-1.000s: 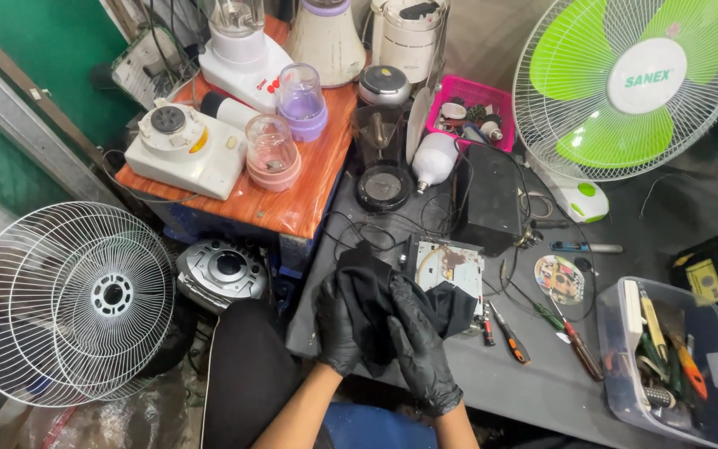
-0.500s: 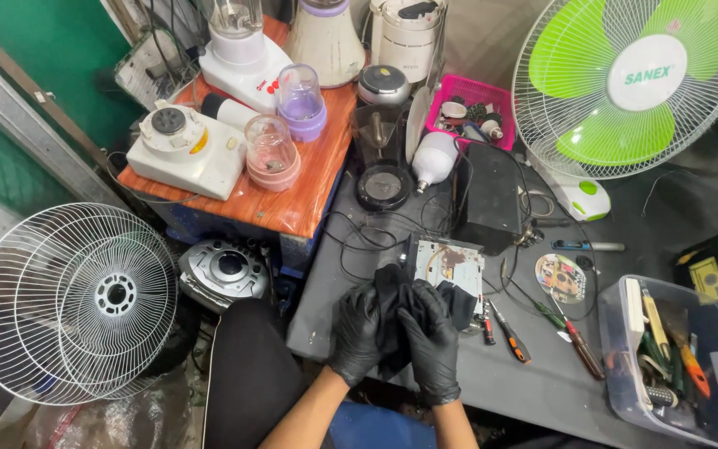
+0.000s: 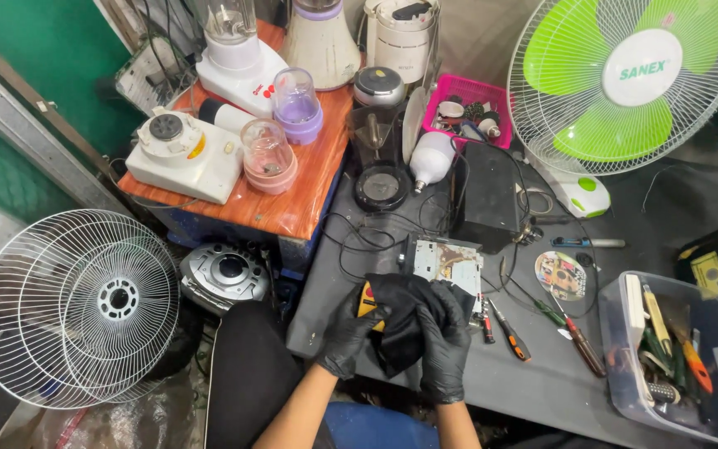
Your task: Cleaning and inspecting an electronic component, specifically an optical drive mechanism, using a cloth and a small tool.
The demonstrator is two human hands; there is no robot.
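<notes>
Both gloved hands at surface's near edge: left hand (image 3: 349, 337) and right hand (image 3: 445, 349) fingers closed on black cloth (image 3: 400, 320); orange tool (image 3: 366, 301) beneath.

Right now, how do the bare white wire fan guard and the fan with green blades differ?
The bare white wire fan guard lies loose at lower left with no blades, only an open hub ring. The fan with green blades stands assembled at upper right, blades and a white centre cap behind its grille. Both grilles are round, white radial wire.

Both gloved hands, left hand (image 3: 349, 331) and right hand (image 3: 444, 342), grip a black cloth (image 3: 400, 320) over a yellow object (image 3: 366, 300).
</notes>
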